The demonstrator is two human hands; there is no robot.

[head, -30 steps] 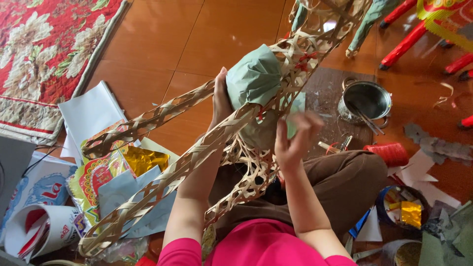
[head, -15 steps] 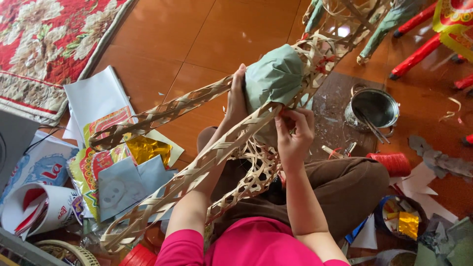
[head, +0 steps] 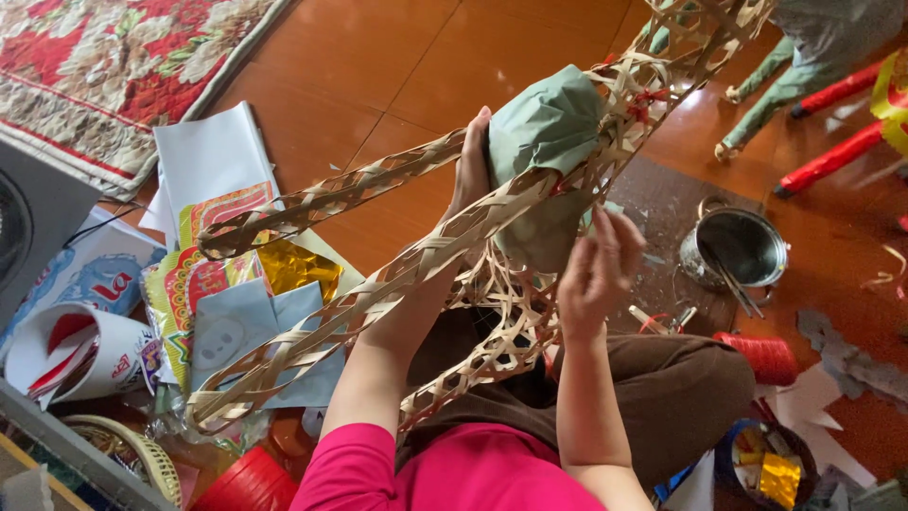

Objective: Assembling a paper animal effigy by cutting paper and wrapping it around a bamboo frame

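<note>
A large woven bamboo-strip frame [head: 378, 284] with long leg-like parts lies across my lap. Pale green paper [head: 544, 128] covers one part of it near the top. My left hand [head: 470, 166] reaches through the frame and presses against the left side of the green paper. My right hand [head: 594, 270] is below the paper, fingers spread and touching its lower edge against the lattice. Neither hand holds a tool.
Coloured and gold paper sheets [head: 236, 274] and rolled paper [head: 76, 355] lie on the floor at left. A metal pot with sticks [head: 742, 248] and a red thread spool [head: 766, 357] sit at right. A red patterned rug [head: 104, 76] is top left.
The view has shifted slightly. My right hand has dropped from the top of the green paper to its underside. My left hand stays pressed on the paper's side.
</note>
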